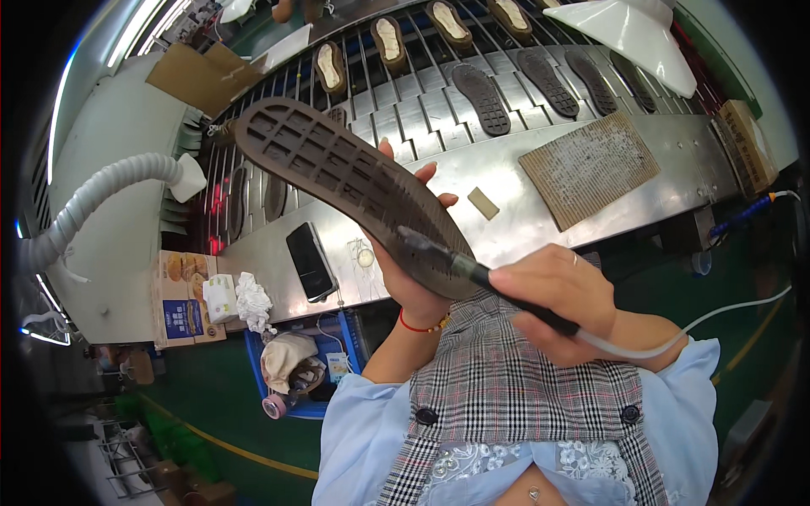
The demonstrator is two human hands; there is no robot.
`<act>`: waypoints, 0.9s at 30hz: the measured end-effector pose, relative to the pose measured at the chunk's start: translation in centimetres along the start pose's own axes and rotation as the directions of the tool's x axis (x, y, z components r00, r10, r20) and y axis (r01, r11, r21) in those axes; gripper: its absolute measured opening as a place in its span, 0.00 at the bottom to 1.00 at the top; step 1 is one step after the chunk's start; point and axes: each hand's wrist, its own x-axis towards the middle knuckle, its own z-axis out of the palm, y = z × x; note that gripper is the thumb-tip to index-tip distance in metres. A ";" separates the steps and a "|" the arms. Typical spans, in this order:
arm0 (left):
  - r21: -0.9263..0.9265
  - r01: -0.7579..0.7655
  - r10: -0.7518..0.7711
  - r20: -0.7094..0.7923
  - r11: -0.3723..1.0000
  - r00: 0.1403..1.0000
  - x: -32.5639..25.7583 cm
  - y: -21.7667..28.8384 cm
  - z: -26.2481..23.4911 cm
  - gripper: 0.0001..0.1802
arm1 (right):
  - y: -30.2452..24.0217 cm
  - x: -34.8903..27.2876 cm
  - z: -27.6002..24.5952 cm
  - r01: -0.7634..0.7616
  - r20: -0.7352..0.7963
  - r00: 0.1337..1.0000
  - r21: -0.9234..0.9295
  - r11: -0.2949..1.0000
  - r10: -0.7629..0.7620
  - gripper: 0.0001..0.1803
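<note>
A long dark brown shoe sole with a grid of square hollows is held up in my left hand. The fingers reach behind it and show past its far edge, while the palm supports its near end. My right hand is closed round the black handle of a brush, and a pale tube runs from the handle's end off to the right. The brush's tip rests on or just over the sole's face; contact cannot be told for certain.
A slatted conveyor carries several soles and shoes. On the metal bench lie a phone, a small tan block and a ribbed cardboard sheet. A white hose and blue crate are at left.
</note>
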 end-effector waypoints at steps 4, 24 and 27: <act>-0.399 0.175 -0.088 0.226 0.900 0.970 0.3 1.3 -2.2 0.37 | -1.1 -0.3 -0.1 0.030 0.060 0.997 0.167 0.985 -0.041 0.23; -0.377 0.210 -0.282 -0.145 0.902 0.948 1.6 3.2 0.4 0.34 | -0.4 -1.1 -0.3 -0.034 0.158 0.987 0.258 0.966 -0.008 0.20; -0.477 0.328 -0.413 -0.082 0.816 0.907 1.6 3.0 -0.2 0.35 | 0.4 -0.6 -0.8 -0.054 0.149 0.988 0.136 0.989 0.034 0.20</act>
